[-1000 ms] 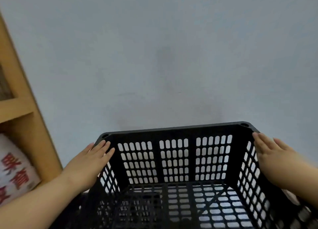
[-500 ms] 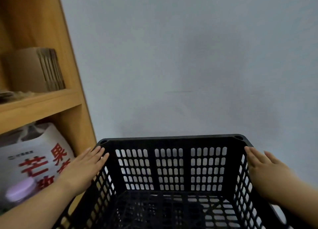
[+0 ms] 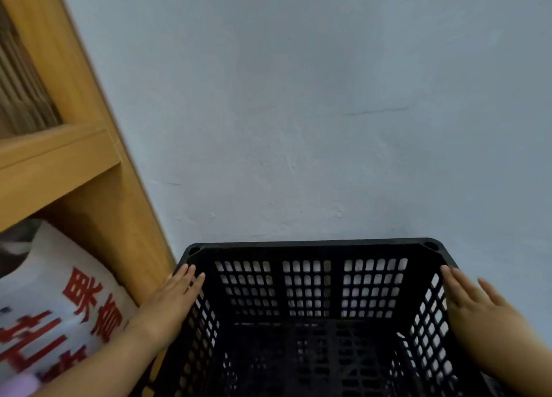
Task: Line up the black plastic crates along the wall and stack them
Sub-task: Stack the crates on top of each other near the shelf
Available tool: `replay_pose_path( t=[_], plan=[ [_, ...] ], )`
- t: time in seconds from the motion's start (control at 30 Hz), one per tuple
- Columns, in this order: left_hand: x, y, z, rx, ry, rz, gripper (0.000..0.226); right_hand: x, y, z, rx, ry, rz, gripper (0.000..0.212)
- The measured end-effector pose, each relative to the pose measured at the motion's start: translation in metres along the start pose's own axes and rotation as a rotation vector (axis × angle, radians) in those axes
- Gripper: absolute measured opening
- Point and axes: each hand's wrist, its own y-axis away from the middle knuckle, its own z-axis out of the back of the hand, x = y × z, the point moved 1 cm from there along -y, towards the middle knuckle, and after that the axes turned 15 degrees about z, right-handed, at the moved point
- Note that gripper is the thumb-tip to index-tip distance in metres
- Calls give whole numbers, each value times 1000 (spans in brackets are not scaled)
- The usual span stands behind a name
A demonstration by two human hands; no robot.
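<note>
One black plastic crate (image 3: 310, 245) with slotted walls fills the lower middle of the head view, its open top towards me and its far rim close to the pale wall (image 3: 298, 113). My left hand (image 3: 170, 304) lies flat against the outside of the crate's left wall, fingers extended towards the far corner. On the opposite wall my right hand (image 3: 475, 307) presses flat in the same way. The crate is held between both palms. Its underside and whatever is beneath it are hidden.
A wooden shelf unit (image 3: 59, 151) stands at the left, its side panel right next to the crate's left corner. A white bag with red characters (image 3: 59, 307) sits on the lower shelf, and cardboard (image 3: 21, 92) on the upper one.
The view has swung to the left and the shelf unit has come into sight beside the crate. The crate sits lower in the frame. Both hands keep the same hold on its sides.
</note>
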Motion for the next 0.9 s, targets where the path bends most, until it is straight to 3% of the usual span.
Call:
replay_pose_path(
  t=[0.27,0.47,0.6,0.7,0.9],
  plan=[
    [-11,-15,-28,39,-48,-44,86,17,11,-33,-14,77,-71,56],
    [-5,-15,-31,40,68,139,93,22,27,-24,73,142,-218,66],
    [-1,-15,-34,79,167,153,96,35,20,0,282,-1,-348,77],
    [-1,-17,-37,72,211,148,96,34,8,19,469,-102,-386,71],
    [-2,-25,-46,49,234,155,94,25,-5,13,479,-155,-414,67]
  ],
)
